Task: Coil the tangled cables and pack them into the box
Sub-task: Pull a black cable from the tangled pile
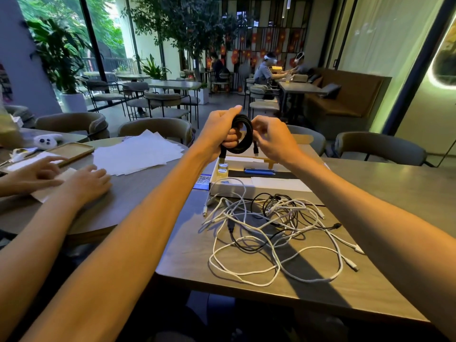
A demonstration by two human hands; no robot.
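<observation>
A thick black cable (243, 141) is wound into a coil and held up in the air above the open white box (249, 191). My left hand (219, 132) grips the coil's left side, fingers wrapped through it. My right hand (270, 137) pinches the coil's right edge near a hanging plug end. On the table in front of the box lies a tangle of white and black cables (274, 230), spread loosely with plugs sticking out.
The box holds two tape rolls (222, 169), a blue pen (259, 172) and white paper. A QR card (203, 180) lies left of it. Another person's hands (81, 181) rest on white sheets (138, 154) at the round table on the left. Chairs stand behind.
</observation>
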